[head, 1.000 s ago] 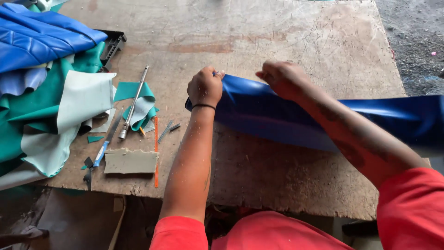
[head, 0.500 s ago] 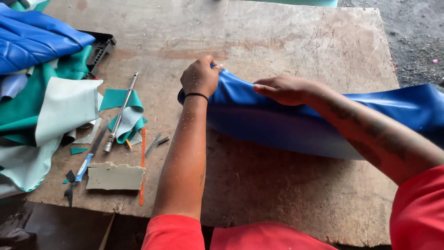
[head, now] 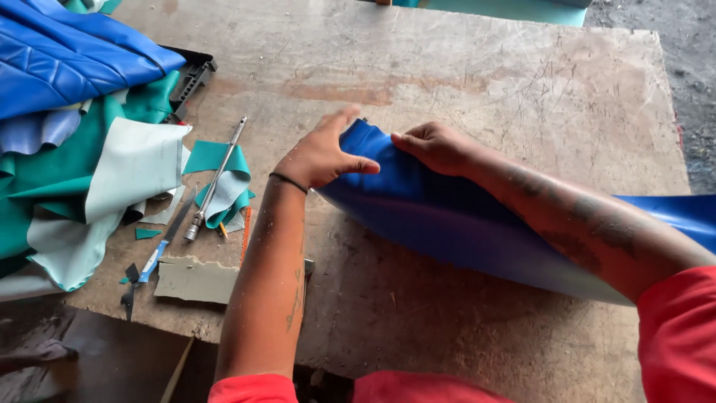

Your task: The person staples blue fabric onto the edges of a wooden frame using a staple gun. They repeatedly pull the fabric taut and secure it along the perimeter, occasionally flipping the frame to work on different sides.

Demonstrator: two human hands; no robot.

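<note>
A long sheet of blue vinyl (head: 447, 224) lies folded across the worn wooden table (head: 477, 82), running off to the right. My left hand (head: 321, 153) pinches its left end between thumb and fingers. My right hand (head: 436, 145) grips the same end just to the right, fingers curled over the fold. Both forearms reach in from red sleeves at the bottom.
Piled at the left are quilted blue upholstery (head: 67, 56) and green vinyl sheets (head: 67, 179). Beside them lie green scraps (head: 224, 183), a metal rod tool (head: 215, 179), a blue-handled knife (head: 153, 257), an orange pencil (head: 245, 231), a cardboard piece (head: 198, 280) and a black plastic part (head: 190, 78).
Both hands have slid toward the middle of the table with the blue sheet's end. The left thumb now spreads out over the fold, and the hands sit closer together.
</note>
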